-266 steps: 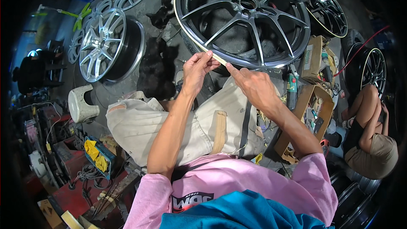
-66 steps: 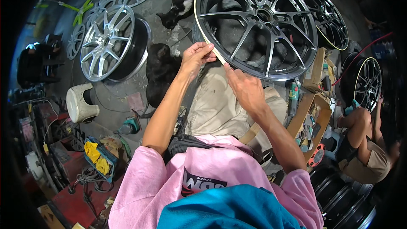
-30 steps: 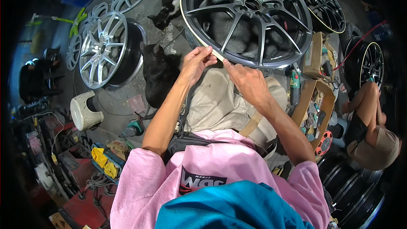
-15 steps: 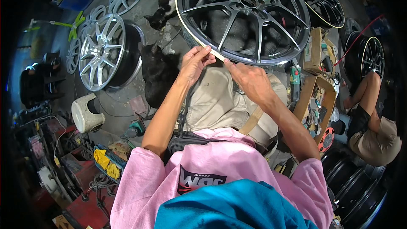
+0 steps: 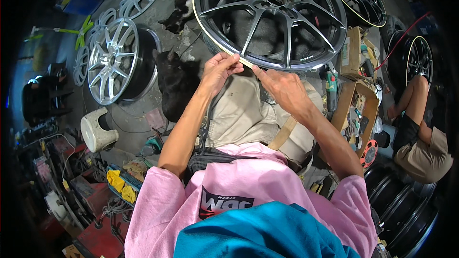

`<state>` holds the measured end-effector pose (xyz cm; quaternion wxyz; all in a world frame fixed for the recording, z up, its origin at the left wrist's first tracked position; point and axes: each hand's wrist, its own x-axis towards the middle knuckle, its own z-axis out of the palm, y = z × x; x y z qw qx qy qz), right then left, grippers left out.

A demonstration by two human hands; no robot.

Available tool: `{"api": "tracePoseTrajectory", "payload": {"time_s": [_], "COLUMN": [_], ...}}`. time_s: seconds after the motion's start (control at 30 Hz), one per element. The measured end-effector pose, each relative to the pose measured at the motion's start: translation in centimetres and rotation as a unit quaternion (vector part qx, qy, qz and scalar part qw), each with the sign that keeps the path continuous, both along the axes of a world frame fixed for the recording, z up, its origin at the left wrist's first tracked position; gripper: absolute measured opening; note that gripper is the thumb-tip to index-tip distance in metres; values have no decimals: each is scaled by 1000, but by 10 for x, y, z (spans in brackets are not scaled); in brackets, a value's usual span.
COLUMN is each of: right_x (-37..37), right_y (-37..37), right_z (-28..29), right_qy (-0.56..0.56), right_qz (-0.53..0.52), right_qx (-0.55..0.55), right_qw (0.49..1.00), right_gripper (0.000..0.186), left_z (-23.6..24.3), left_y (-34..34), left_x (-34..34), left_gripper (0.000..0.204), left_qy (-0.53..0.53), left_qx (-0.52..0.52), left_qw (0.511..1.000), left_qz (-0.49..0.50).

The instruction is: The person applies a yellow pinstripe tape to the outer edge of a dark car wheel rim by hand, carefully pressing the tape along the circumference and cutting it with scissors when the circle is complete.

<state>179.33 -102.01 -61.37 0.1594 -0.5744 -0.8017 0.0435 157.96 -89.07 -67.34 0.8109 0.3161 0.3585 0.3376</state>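
A dark grey multi-spoke wheel rim stands tilted in front of my knees. A narrow cream tape strip runs along its near lip, and a pale line continues up the left edge. My left hand is closed, pinching the strip between thumb and fingers at the lip. Just to its right, my right hand is closed with its fingers curled, its thumb and fingertip at the strip's other visible end. Whatever lies beneath the curled fingers is hidden.
Left of me are a black cat, a silver wheel and a white plastic stool. A black-and-white cat is beyond. At right are a wooden tool box, a green power tool and a seated person.
The wheel and surroundings have shifted slightly left in view, with the wheel a little higher. Both hands keep nearly the same place and grip on the strip.
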Motion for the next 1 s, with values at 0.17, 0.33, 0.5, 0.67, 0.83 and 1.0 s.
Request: {"api": "tracePoseTrajectory", "payload": {"time_s": [0.17,0.33,0.5,0.67,0.83,1.0], "right_x": [3,10,14,18,27,33], "right_y": [0,-2,-4,-6,-8,-11], "right_z": [2,5,13,15,19,20], "right_qy": [-4,-13,-31,-37,-56,-66], "right_qz": [0,13,22,21,29,29], "right_qx": [1,-6,-52,-49,-61,-77], "right_qw": [1000,1000,998,998,996,994], "right_gripper": [46,48,56,57,60,60], "left_z": [-1,1,3,3,2,2], "left_y": [-4,-6,-12,-13,-14,-21], "left_x": [2,6,11,11,14,24], "left_gripper": [15,15,16,17,18,23], "left_qy": [-2,5,7,16,17,17], "left_qx": [2,1,5,1,8,18], "left_qw": [1000,1000,1000,1000,999,998], "left_qz": [-8,-18,-25,-16,-29,-49]}}
